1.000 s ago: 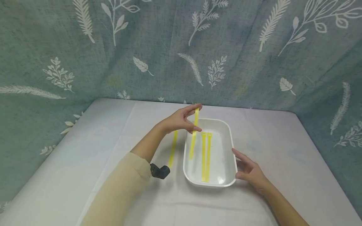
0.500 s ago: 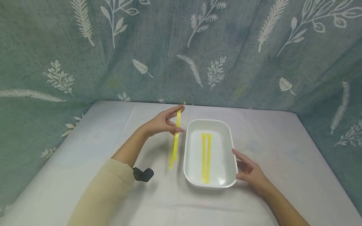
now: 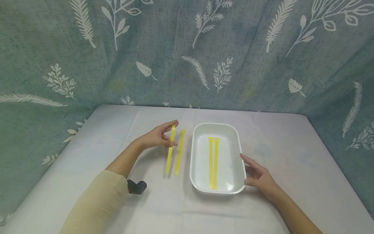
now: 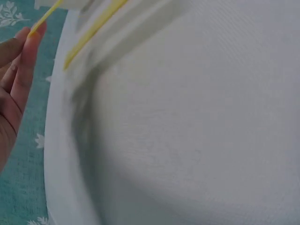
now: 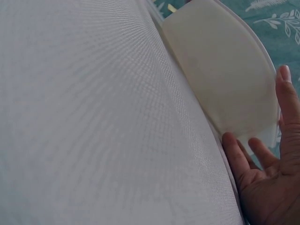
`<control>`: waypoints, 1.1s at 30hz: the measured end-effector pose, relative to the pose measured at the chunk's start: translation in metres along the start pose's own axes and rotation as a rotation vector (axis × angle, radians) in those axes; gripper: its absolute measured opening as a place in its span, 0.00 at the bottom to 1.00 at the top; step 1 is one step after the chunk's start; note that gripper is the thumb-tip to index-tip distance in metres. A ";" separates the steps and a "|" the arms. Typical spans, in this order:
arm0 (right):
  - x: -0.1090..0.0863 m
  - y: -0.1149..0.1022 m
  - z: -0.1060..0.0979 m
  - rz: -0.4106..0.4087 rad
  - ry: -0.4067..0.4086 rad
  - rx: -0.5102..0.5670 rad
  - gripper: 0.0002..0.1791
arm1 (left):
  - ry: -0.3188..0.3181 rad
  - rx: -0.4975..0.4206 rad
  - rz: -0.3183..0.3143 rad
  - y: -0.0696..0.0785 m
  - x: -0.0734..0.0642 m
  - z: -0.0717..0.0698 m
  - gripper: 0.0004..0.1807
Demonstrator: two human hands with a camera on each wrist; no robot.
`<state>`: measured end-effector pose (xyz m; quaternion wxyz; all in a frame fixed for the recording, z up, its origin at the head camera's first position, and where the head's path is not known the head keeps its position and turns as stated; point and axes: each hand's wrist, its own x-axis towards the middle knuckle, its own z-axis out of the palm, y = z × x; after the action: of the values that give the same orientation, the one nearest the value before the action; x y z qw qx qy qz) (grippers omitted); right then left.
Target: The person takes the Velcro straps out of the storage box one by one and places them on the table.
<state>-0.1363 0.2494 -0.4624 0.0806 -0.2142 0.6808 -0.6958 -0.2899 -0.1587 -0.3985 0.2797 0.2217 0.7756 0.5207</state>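
My left hand pinches a yellow cable strap near its upper end, thumb on one side and fingers on the other. In the left wrist view the held strap rises from between the fingertips. Just right of it, a second yellow strap with a slotted head lies on the white cloth. Two more straps lie side by side inside a white tray, slotted heads toward the back. Relaxed, outstretched fingers of my right hand rest against the tray's right side; the right wrist view shows this hand beside the tray wall.
A white cloth covers the table. Behind it and along both sides hangs a blue-green curtain with white leaf prints. A black camera mount sticks out from the left sleeve.
My left hand has carried its strap leftward from over the tray, past the strap on the cloth, and lowered it. The right hand stays at the tray's side.
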 end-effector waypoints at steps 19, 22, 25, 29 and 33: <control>0.001 0.002 0.001 -0.024 -0.031 0.031 0.42 | 0.136 0.315 -0.036 -0.040 0.009 0.007 0.54; 0.001 0.002 0.000 -0.027 -0.024 0.024 0.42 | 0.144 0.390 -0.023 -0.036 0.010 0.009 0.52; 0.001 0.002 0.000 -0.029 -0.011 0.008 0.42 | 0.151 0.466 -0.007 -0.034 0.009 0.010 0.49; 0.000 0.001 0.000 -0.026 -0.004 0.000 0.41 | 0.196 0.516 -0.005 -0.035 0.007 0.012 0.47; 0.000 0.001 -0.001 -0.029 -0.014 0.015 0.41 | 0.234 0.536 0.001 -0.040 0.006 0.011 0.43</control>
<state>-0.1369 0.2500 -0.4633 0.0767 -0.2284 0.6716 -0.7006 -0.2892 -0.1621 -0.4399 0.1196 0.2267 0.9122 0.3195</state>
